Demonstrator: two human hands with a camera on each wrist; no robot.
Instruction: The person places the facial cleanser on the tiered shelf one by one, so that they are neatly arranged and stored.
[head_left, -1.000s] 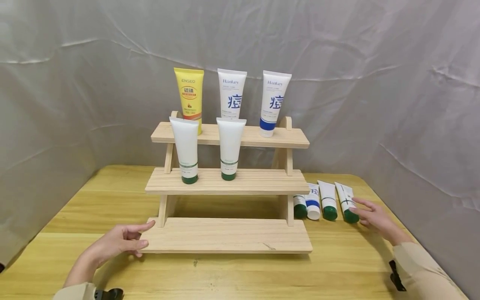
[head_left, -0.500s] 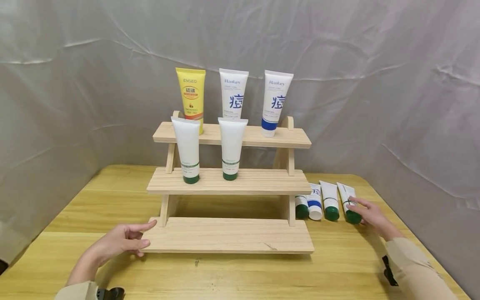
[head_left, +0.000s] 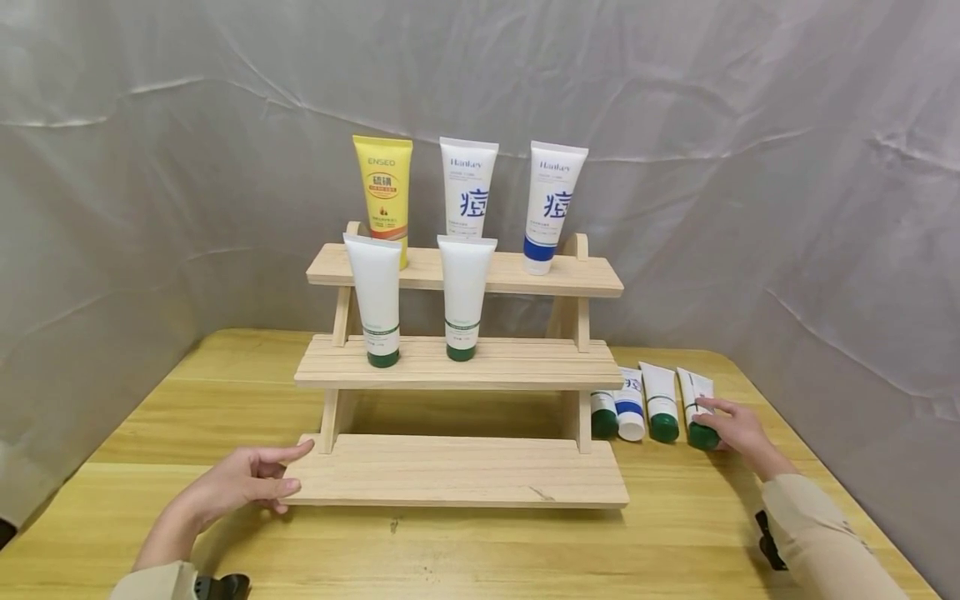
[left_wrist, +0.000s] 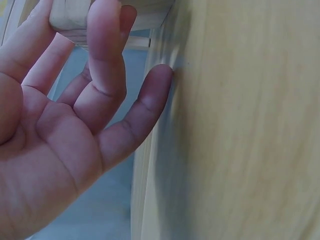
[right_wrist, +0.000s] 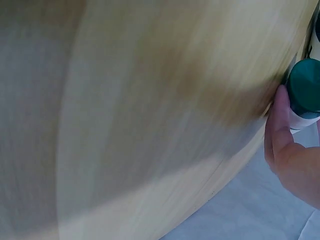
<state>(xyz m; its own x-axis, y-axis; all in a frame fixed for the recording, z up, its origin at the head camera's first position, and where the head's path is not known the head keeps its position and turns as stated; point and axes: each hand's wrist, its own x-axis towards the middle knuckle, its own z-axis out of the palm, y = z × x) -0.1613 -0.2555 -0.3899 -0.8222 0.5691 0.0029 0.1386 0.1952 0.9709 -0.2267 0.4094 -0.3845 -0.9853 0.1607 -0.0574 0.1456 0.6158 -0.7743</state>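
At the left end of the bottom tier, my left hand [head_left: 236, 483] grips the wooden three-tier display stand [head_left: 457, 471], its thumb at the front corner. In the left wrist view the left hand [left_wrist: 75, 120] has its fingers about the board's end [left_wrist: 70, 15]. On the right, my right hand [head_left: 738, 429] holds the rightmost white squeeze tube [head_left: 697, 387] near its green cap; the tube lies on the table. The right wrist view shows the right hand [right_wrist: 295, 155] with fingers alongside the green cap [right_wrist: 306, 85], partly cut off by the frame.
A yellow tube [head_left: 384, 183] and two white-and-blue tubes stand on the top tier. Two white tubes with green caps, one a left tube [head_left: 375, 292], stand on the middle tier. More tubes, including a white tube [head_left: 660, 396], lie on the table [head_left: 480, 558] beside the stand.
My right hand has moved slightly left and closed in on the rightmost tube, which has shifted a little. The left hand stays at the stand. The view has shifted slightly.
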